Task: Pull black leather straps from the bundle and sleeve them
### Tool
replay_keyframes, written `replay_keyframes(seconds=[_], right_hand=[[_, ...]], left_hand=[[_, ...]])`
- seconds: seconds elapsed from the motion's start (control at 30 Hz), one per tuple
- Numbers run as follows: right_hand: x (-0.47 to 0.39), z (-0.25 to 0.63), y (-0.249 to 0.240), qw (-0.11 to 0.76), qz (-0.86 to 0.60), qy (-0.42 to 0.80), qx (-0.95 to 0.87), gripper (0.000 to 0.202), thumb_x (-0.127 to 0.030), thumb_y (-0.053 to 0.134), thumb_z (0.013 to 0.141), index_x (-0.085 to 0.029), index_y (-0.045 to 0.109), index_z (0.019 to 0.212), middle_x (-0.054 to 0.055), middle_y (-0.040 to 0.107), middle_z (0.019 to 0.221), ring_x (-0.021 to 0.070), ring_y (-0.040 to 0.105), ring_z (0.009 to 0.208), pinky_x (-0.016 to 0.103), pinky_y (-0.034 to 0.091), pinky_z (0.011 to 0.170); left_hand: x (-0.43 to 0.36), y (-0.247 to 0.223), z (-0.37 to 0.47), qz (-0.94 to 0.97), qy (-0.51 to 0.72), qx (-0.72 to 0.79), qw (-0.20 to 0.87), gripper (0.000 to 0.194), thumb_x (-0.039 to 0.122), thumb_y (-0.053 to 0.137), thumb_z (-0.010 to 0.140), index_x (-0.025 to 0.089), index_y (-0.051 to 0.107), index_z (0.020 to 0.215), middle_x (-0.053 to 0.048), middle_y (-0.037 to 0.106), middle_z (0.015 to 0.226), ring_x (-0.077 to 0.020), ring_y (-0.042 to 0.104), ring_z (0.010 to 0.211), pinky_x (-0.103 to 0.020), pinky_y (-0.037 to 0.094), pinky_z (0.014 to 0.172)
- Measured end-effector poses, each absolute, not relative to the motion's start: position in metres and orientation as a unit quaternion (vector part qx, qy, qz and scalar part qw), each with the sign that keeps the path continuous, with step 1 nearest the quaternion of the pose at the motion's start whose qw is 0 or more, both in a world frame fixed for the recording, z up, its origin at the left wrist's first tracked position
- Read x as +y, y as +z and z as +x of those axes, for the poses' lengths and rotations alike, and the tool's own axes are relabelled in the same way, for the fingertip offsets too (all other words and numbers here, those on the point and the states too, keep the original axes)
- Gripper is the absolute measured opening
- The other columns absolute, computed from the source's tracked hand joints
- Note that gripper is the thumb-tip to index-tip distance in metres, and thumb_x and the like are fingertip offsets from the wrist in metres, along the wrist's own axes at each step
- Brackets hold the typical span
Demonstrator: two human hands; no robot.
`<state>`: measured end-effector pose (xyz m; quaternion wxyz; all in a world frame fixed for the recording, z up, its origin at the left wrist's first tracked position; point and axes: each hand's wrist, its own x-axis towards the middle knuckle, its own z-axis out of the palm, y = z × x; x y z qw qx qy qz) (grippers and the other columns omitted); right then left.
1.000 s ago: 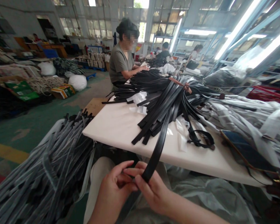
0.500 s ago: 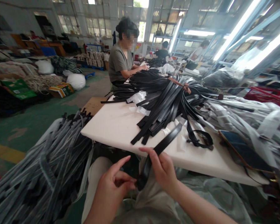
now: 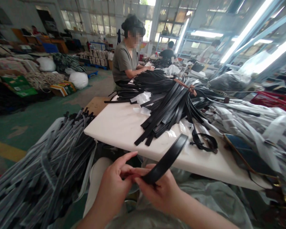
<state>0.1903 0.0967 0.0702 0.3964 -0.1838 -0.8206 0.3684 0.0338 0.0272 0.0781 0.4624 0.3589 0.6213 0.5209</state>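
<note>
Black strap (image 3: 170,155) arches beyond your pinching right hand (image 3: 164,193); slackening could drop it. Whether your left hand (image 3: 114,180) grips is unclear.

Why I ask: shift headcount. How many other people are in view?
4: one in a grey shirt beside the black straps, one in a dark top farther back, one in a pale top right of that, and one in red at far left. Others may be hidden.

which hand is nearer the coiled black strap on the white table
Right. The right hand is below and left of the coiled black strap in the picture; the left hand is farther left.
</note>
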Motion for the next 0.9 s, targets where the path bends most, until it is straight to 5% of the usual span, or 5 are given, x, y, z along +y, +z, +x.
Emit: replay_keyframes(seconds=[0.17,0.37,0.57,0.77,0.9], right_hand=[[0.114,0.197,0.072,0.501,-0.341,0.525,-0.598,0.033,-0.04,0.051,0.098,-0.02,0.076,0.096,-0.005,0.044,0.054,0.0093,0.038,0.044,0.02,0.03,0.04],[0.097,0.19,0.058,0.448,-0.209,0.385,-0.78,0.023,-0.022,0.059,0.093,-0.023,0.072,0.112,0.005,0.073,0.089,0.0181,0.067,0.077,0.028,0.053,0.072],[0.118,0.201,0.068,0.555,-0.331,0.443,-0.621,0.029,-0.037,0.052,0.098,-0.02,0.076,0.099,-0.003,0.051,0.055,0.0108,0.044,0.046,0.022,0.035,0.043],[0.114,0.191,0.071,0.431,-0.27,0.453,-0.732,0.021,-0.027,0.059,0.093,-0.023,0.078,0.102,0.003,0.073,0.078,0.0181,0.068,0.073,0.025,0.052,0.064],[0.114,0.191,0.076,0.463,-0.287,0.417,-0.728,0.02,-0.022,0.059,0.092,-0.024,0.078,0.1,0.002,0.076,0.083,0.0164,0.069,0.073,0.023,0.053,0.064]], left_hand=[[0.028,0.079,0.033,0.346,0.491,0.64,0.479,0.057,0.011,0.068,0.064,0.015,0.062,0.12,0.006,0.074,0.061,-0.0152,0.068,0.064,-0.024,0.052,0.068],[0.029,0.085,0.037,0.359,0.501,0.619,0.486,0.054,0.015,0.073,0.064,0.016,0.064,0.118,0.004,0.076,0.068,-0.016,0.07,0.067,-0.022,0.053,0.064],[0.034,0.09,0.038,0.359,0.485,0.641,0.475,0.057,0.008,0.068,0.063,0.014,0.064,0.12,0.005,0.075,0.061,-0.0154,0.07,0.063,-0.022,0.053,0.067],[0.042,0.09,0.036,0.397,0.486,0.62,0.471,0.057,0.014,0.071,0.066,0.015,0.062,0.122,0.003,0.077,0.067,-0.0168,0.071,0.067,-0.023,0.053,0.067],[0.045,0.091,0.035,0.381,0.489,0.621,0.48,0.059,0.013,0.072,0.065,0.014,0.061,0.123,0.003,0.077,0.066,-0.0171,0.071,0.067,-0.023,0.052,0.066]])
